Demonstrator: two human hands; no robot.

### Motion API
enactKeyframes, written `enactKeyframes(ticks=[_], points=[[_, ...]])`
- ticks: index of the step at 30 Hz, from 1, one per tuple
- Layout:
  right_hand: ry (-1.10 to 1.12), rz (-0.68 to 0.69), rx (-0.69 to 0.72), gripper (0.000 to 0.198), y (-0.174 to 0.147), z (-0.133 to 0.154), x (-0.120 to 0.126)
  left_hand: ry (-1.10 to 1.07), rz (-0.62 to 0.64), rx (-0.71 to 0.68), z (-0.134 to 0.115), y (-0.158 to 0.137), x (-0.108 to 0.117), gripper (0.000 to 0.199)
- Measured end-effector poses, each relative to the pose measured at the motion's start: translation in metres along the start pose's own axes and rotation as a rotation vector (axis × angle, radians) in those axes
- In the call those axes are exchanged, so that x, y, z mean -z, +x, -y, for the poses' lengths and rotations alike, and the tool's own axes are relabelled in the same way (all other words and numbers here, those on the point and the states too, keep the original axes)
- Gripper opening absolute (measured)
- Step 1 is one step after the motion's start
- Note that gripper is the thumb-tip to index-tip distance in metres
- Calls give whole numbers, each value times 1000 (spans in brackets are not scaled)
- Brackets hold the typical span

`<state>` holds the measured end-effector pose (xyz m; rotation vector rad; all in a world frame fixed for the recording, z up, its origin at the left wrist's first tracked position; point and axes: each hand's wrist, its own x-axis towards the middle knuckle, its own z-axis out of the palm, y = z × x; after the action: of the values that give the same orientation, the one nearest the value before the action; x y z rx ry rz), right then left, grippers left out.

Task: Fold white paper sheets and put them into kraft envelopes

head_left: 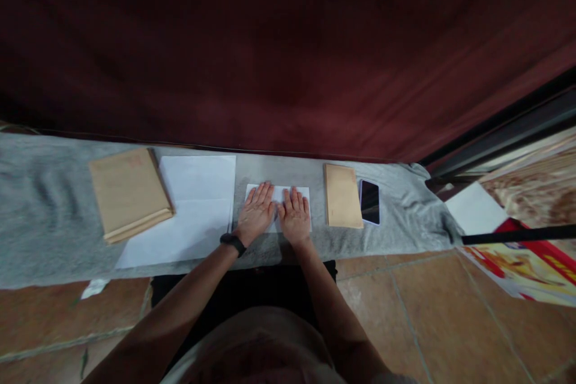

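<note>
A small white sheet of paper, apparently folded, lies on the grey cloth in front of me. Flat on its left half rests my left hand, fingers stretched out, with a black band on the wrist. My right hand presses flat on the right half, fingers pointing away from me. Both palms cover much of the paper. To the left are larger white sheets, partly under a stack of brown envelopes. Right of my hands lies a smaller brown envelope stack.
A phone with a dark screen sits beside the smaller envelopes. The grey cloth covers a narrow bench, with a dark red curtain-like surface rising behind it. A red and yellow printed box stands at the right, by a dark bar.
</note>
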<state>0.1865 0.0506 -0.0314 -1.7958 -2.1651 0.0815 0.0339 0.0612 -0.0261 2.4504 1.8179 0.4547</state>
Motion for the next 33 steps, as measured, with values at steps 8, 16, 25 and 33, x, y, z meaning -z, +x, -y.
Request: enactKeyframes(ticks=[8,16,25,33], points=[[-15,-131,-43,59,-11,-24,0,-19,-65,122,8,-13,-3,62],[1,-102,-68,56,-9,1,4,-9,-81,122,7,-15,-1,63],[4,-25,52,53,-10,6,-4,-18,-67,132,7,-15,1,63],[-50,-85,-53,61,-17,-28,3,-54,-138,215,5,-18,-6,68]])
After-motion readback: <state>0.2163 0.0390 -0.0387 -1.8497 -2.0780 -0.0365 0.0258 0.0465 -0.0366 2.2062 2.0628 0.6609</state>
